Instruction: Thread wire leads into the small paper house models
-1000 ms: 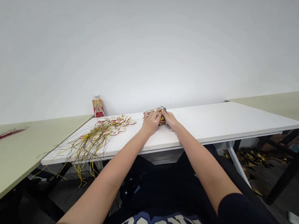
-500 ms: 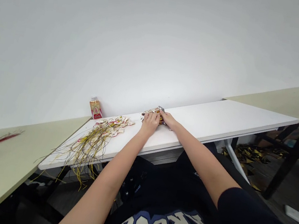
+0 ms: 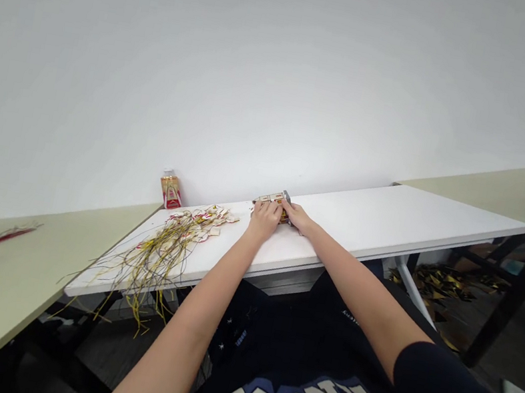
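Holding a small stack of cards (image 3: 273,200) near the back of the white table (image 3: 365,218), close to the wall. Left hand (image 3: 264,216) curling over the stack from the left, fingers bent and pressing on top. Right hand (image 3: 298,216) closing on the right end; hard to tell how tight. Squaring the edges gently, keeping both hands low and snug. Not squeezing hard, to avoid bending the cards. Keeping clear of the pile of tags with gold strings (image 3: 168,241) lying to the left, and the little bottle (image 3: 170,189) by the wall

Both arms outstretched, left hand (image 3: 264,216) & right hand (image 3: 295,216) side-by-side.
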Demonstrator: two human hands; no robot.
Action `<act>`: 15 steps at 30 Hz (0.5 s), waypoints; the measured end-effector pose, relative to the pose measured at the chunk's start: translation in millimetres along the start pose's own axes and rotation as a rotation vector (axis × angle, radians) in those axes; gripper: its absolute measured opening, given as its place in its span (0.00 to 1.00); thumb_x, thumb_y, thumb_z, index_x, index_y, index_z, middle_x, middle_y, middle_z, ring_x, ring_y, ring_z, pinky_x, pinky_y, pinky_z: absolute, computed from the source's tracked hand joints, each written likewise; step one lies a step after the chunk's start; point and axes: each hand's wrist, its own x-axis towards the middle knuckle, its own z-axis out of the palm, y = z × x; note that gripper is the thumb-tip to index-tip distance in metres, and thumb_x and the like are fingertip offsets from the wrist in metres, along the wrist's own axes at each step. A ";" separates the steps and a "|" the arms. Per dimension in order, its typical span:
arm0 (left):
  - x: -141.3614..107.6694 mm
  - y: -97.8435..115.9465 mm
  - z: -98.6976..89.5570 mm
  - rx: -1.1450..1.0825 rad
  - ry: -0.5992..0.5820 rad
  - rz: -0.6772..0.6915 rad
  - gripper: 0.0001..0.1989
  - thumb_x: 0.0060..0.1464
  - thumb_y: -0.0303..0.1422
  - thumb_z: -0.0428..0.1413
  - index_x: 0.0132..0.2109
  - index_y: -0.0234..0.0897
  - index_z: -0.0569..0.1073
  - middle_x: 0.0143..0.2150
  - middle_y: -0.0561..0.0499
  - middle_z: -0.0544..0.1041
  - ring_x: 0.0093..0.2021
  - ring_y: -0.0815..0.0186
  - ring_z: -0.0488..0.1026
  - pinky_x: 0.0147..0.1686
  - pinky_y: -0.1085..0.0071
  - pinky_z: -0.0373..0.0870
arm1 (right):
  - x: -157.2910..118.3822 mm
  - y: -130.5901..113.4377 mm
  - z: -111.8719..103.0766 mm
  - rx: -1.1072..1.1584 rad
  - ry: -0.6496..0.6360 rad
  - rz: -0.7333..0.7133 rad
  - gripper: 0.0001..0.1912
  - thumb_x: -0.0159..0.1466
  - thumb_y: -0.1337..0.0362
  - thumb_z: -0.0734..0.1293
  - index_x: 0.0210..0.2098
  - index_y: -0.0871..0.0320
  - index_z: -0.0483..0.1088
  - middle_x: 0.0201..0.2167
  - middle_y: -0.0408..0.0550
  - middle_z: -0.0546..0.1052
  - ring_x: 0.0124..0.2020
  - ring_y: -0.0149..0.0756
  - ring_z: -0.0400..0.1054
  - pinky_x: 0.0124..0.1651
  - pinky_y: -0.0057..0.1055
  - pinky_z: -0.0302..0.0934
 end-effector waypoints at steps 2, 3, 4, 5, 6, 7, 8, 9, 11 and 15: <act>0.5 1.8 0.9 0.013 0.010 0.016 0.17 0.63 0.28 0.42 0.47 0.34 0.75 0.38 0.38 0.75 0.42 0.54 0.72 0.50 0.55 0.57 | 0.4 0.9 0.9 -0.039 0.022 -0.009 0.21 0.62 0.48 0.67 0.37 0.61 0.76 0.37 0.50 0.80 0.37 0.34 0.73 0.41 0.28 0.67; 0.6 2.7 1.1 0.022 0.012 0.026 0.17 0.63 0.27 0.42 0.47 0.34 0.75 0.38 0.38 0.75 0.42 0.54 0.72 0.49 0.55 0.57 | 0.6 1.3 1.9 -0.065 0.041 -0.010 0.21 0.61 0.48 0.67 0.37 0.61 0.76 0.36 0.50 0.80 0.37 0.34 0.73 0.41 0.28 0.66; 0.5 3.4 1.3 0.033 0.015 0.037 0.17 0.62 0.27 0.43 0.47 0.33 0.75 0.38 0.38 0.75 0.42 0.55 0.72 0.49 0.55 0.58 | 0.6 1.2 3.4 -0.090 0.066 -0.004 0.22 0.60 0.46 0.67 0.36 0.61 0.76 0.35 0.50 0.80 0.37 0.35 0.73 0.41 0.28 0.66; 0.2 4.0 1.4 0.045 0.019 0.047 0.16 0.62 0.26 0.43 0.48 0.33 0.75 0.38 0.39 0.75 0.42 0.55 0.72 0.49 0.55 0.58 | 0.1 0.6 5.4 -0.115 0.098 0.008 0.23 0.59 0.45 0.67 0.36 0.61 0.76 0.34 0.51 0.80 0.36 0.36 0.73 0.40 0.29 0.66; -0.2 4.3 1.5 0.059 0.024 0.055 0.16 0.61 0.26 0.44 0.48 0.33 0.75 0.38 0.39 0.75 0.42 0.55 0.72 0.49 0.55 0.58 | -0.8 -0.7 8.0 -0.139 0.137 0.027 0.25 0.58 0.43 0.67 0.35 0.61 0.76 0.33 0.51 0.80 0.36 0.37 0.73 0.40 0.29 0.66; -0.7 4.2 1.6 0.072 0.031 0.062 0.16 0.61 0.25 0.44 0.47 0.32 0.75 0.38 0.39 0.75 0.42 0.55 0.72 0.49 0.55 0.58 | -2.1 -2.8 10.9 -0.166 0.185 0.054 0.27 0.57 0.41 0.67 0.34 0.62 0.76 0.32 0.52 0.80 0.35 0.38 0.73 0.39 0.30 0.66; -1.3 3.7 1.8 0.085 0.039 0.065 0.15 0.60 0.25 0.45 0.47 0.31 0.75 0.39 0.38 0.75 0.42 0.55 0.72 0.49 0.55 0.58 | -3.7 -5.6 14.1 -0.195 0.235 0.080 0.29 0.56 0.39 0.66 0.33 0.62 0.76 0.31 0.53 0.79 0.35 0.39 0.73 0.39 0.31 0.65; -1.9 2.9 2.1 0.095 0.048 0.068 0.15 0.60 0.26 0.45 0.46 0.31 0.75 0.39 0.38 0.75 0.42 0.54 0.72 0.49 0.55 0.58 | -5.6 -8.7 17.5 -0.228 0.285 0.104 0.30 0.55 0.38 0.66 0.33 0.62 0.76 0.31 0.54 0.79 0.34 0.40 0.72 0.38 0.32 0.65; -2.7 0.4 2.7 0.105 0.062 0.075 0.14 0.60 0.27 0.46 0.46 0.29 0.75 0.39 0.38 0.75 0.42 0.54 0.72 0.49 0.54 0.57 | -9.6 -15.2 24.2 -0.290 0.364 0.134 0.33 0.53 0.36 0.66 0.32 0.63 0.75 0.31 0.56 0.79 0.34 0.42 0.72 0.38 0.34 0.64; -3.4 -4.7 3.4 0.089 0.069 0.107 0.16 0.60 0.28 0.47 0.49 0.29 0.74 0.41 0.37 0.76 0.42 0.54 0.72 0.50 0.53 0.57 | -16.7 -20.5 34.1 -0.380 0.476 0.086 0.29 0.54 0.39 0.66 0.30 0.61 0.76 0.32 0.56 0.79 0.35 0.43 0.72 0.41 0.34 0.62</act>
